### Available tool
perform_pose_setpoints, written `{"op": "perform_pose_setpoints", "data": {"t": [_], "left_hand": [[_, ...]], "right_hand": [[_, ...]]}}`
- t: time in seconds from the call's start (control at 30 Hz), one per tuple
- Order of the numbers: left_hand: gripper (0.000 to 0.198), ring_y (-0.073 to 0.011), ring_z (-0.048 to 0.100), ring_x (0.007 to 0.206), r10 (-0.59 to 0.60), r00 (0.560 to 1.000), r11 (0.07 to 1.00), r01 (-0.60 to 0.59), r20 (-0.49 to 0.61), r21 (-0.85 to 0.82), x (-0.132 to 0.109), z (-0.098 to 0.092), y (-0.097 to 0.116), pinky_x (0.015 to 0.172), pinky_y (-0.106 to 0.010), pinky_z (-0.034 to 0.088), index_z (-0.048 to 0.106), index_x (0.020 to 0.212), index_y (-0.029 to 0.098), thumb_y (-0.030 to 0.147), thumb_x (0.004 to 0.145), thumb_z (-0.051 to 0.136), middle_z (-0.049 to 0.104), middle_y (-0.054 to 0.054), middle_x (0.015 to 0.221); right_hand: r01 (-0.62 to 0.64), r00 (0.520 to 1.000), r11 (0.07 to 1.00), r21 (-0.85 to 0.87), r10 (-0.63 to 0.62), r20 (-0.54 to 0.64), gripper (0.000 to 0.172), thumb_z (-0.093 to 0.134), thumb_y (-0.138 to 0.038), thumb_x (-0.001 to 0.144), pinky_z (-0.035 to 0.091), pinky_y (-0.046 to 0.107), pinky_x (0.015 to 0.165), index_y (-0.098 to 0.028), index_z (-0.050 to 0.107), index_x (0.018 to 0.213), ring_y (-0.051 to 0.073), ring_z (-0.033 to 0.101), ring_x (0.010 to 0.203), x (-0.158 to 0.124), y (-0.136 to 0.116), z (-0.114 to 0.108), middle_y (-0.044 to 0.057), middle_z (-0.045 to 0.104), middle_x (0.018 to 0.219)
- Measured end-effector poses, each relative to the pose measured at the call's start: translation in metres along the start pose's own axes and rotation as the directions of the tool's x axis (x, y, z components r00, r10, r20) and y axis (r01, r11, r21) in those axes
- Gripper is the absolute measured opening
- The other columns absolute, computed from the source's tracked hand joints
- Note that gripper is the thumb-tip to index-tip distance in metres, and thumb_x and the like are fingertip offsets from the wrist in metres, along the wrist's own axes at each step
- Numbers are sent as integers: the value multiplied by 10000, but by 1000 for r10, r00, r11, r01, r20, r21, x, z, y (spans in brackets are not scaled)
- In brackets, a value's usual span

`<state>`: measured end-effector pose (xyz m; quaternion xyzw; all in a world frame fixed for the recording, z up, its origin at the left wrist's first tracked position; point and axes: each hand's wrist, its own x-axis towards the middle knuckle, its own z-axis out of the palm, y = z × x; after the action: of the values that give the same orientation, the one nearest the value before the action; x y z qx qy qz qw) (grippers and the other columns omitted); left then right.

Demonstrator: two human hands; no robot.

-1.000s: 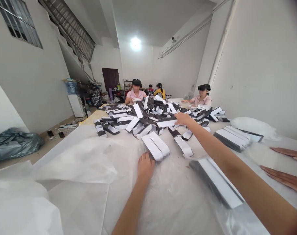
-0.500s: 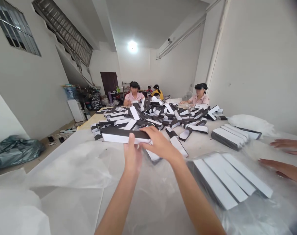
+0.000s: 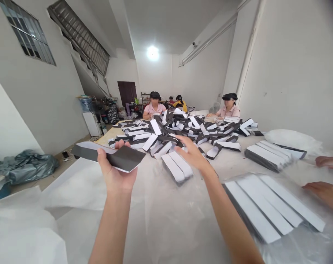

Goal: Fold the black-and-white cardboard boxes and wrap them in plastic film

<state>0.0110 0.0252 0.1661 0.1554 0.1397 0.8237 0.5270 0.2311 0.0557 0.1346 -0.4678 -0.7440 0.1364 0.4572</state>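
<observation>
My left hand grips a long flat card strip, black on top and white beneath, and lifts it above the table. My right hand is spread open with nothing in it, just above a paired set of white-and-black strips and next to a large heap of similar strips. To the right, several strips lie side by side on clear plastic film. A neat stack of strips sits beyond them. A co-worker's two hands rest at the right edge.
Two people in pink tops sit beyond the heap, with others farther back. A white plastic bag lies at the table's right. Plastic sheeting covers the near left. A fan and a dark bag stand off the table's left side.
My left hand has carried the strip left and tilted it, black side up. My right hand has let go of it and moved right, opening above the heap.
</observation>
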Motion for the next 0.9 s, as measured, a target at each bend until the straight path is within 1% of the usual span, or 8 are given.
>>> {"op": "perform_pose_setpoints", "data": {"t": [0.07,0.13,0.23,0.33,0.47,0.63,0.73,0.9], "left_hand": [[283,-120,652,833,-5,1000,999,5,19,-35,1,0,6,865,-271,523,603,903,200,469,818,580,677,24,840],[264,-134,655,833,-15,1000,999,15,11,-50,2,-2,8,868,-308,528,597,913,205,448,812,576,679,17,855],[267,-158,657,836,-58,998,997,56,-34,-47,2,-4,5,844,-344,538,593,932,190,421,800,559,678,-7,876],[293,-158,650,840,-108,991,994,106,-74,-27,2,-5,0,842,-330,533,592,948,142,381,781,571,670,-37,895],[229,-144,637,821,-143,983,989,147,-116,32,0,-4,-4,857,-338,524,581,918,145,327,779,577,664,-47,925],[159,-154,639,805,-123,983,985,138,-137,100,-2,-2,-3,834,-363,529,557,833,192,346,795,545,650,-36,899],[142,-152,638,789,-113,986,984,129,-123,124,-4,0,0,830,-374,532,528,787,207,348,799,536,647,-25,900],[93,-148,636,752,-95,986,984,113,-135,135,-6,4,-2,786,-356,539,521,799,215,306,815,518,639,-10,834]], "right_hand": [[-378,926,875,-304,354,-133,591,515,-343,867,266,472,1077,-190,362,1417,304,303,1349,2,40,-4,153,353,1445],[-709,693,575,-408,676,-250,746,581,-366,819,281,507,1032,-150,260,1457,372,313,1325,-3,79,-5,231,314,1433],[-823,502,368,-432,827,-252,939,598,-481,785,315,467,998,-160,72,1494,368,362,1289,-16,119,-5,246,270,1437],[-828,434,298,-475,877,-206,992,632,-482,745,326,456,987,-166,56,1489,362,370,1285,-25,136,-4,236,302,1415],[-817,435,305,-490,883,-175,954,716,-352,667,337,443,983,-147,206,1447,361,371,1290,-26,135,-1,229,377,1370],[-813,455,364,-455,884,-106,592,659,-210,673,401,442,937,-132,498,1238,328,517,1175,-23,128,-5,181,543,1240],[-794,520,448,-410,850,-78,445,615,-236,715,449,420,883,-128,570,1144,310,578,1102,-19,121,-18,175,601,1166],[-707,685,625,-331,721,-101,487,543,-377,813,450,339,899,-130,534,1232,279,539,1167,-8,90,-49,172,567,1252]]}}
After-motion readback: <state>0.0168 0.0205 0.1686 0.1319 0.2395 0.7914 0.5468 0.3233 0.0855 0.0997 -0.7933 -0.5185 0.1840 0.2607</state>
